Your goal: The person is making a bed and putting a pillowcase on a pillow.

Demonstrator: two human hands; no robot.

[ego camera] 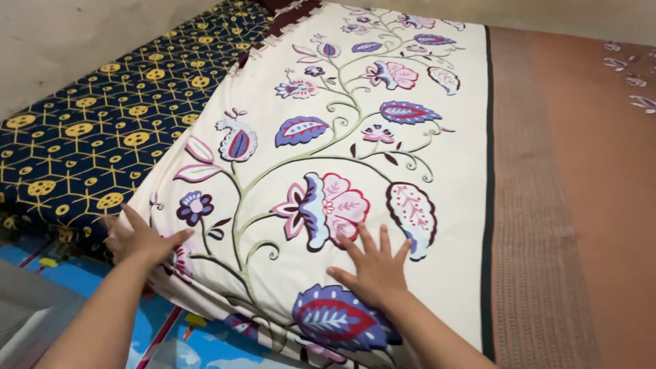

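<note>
A cream bedsheet (pixel 342 157) printed with pink, blue and purple flowers on green stems lies spread over a mattress. My left hand (pixel 140 239) rests at the sheet's near left edge, fingers spread, pressing the fabric where it folds down. Flat on the sheet near a pink and blue flower lies my right hand (pixel 374 270), fingers apart. Neither hand grips anything.
A dark blue cloth with a yellow geometric pattern (pixel 102 123) covers the mattress to the left. A brown and rust striped part of the sheet (pixel 574 205) runs along the right. A blue patterned floor mat (pixel 171 335) shows below. A pale wall stands behind.
</note>
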